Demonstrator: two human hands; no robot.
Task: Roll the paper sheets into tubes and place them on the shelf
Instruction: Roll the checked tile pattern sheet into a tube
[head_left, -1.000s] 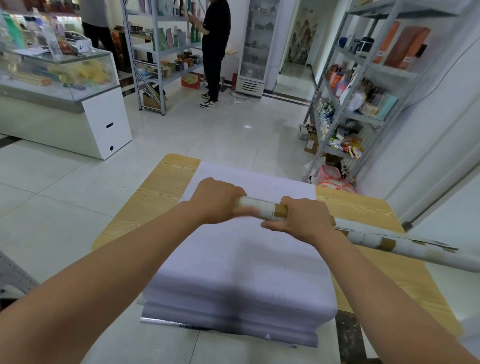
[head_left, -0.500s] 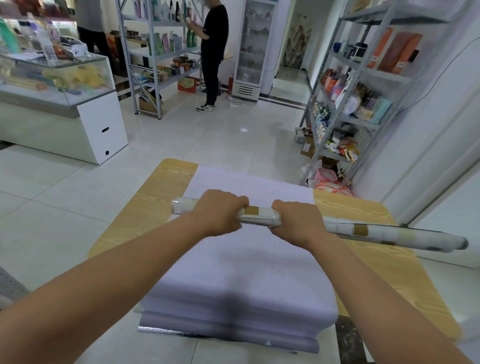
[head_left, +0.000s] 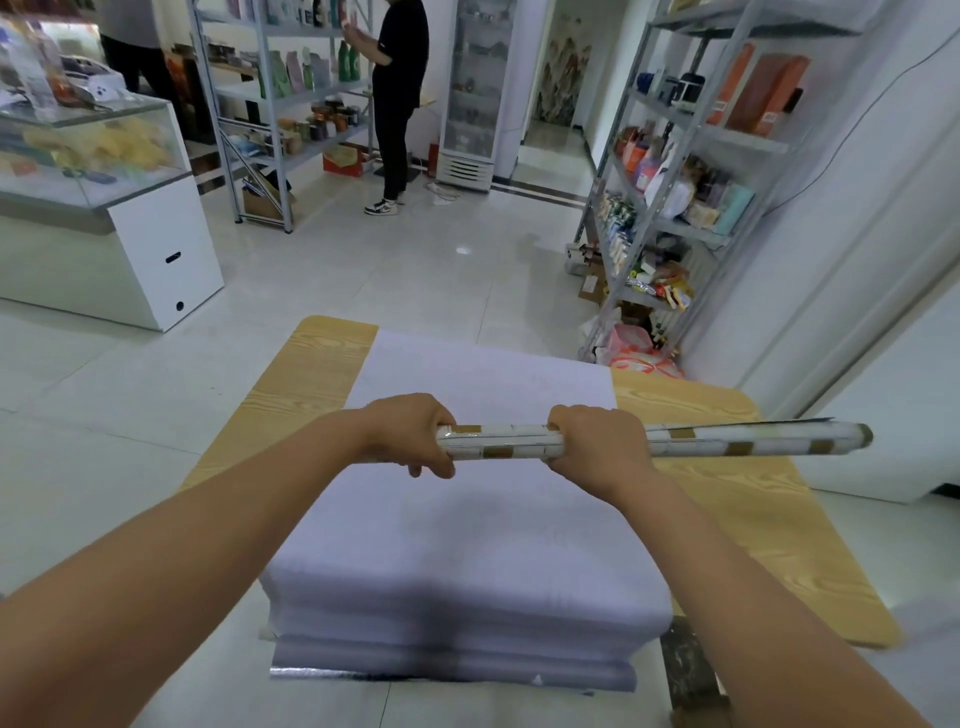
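Now the left hand (head_left: 410, 435) and right hand (head_left: 597, 448) each curl a grip round the paper tube (head_left: 727, 440)

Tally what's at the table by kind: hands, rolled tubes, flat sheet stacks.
Hands: 2, left hand and right hand, both gripping the paper tube
Paper tube: 1
Stack of paper sheets: 1, flat on the table
Total: 4

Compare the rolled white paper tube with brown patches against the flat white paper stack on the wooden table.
The rolled paper tube is a thin cylinder; the flat paper stack lies wide. The left hand and right hand grip the tube above the stack; the stack rests on the wooden table. The tube shows brown patches; the stack looks plain. Both are white paper.
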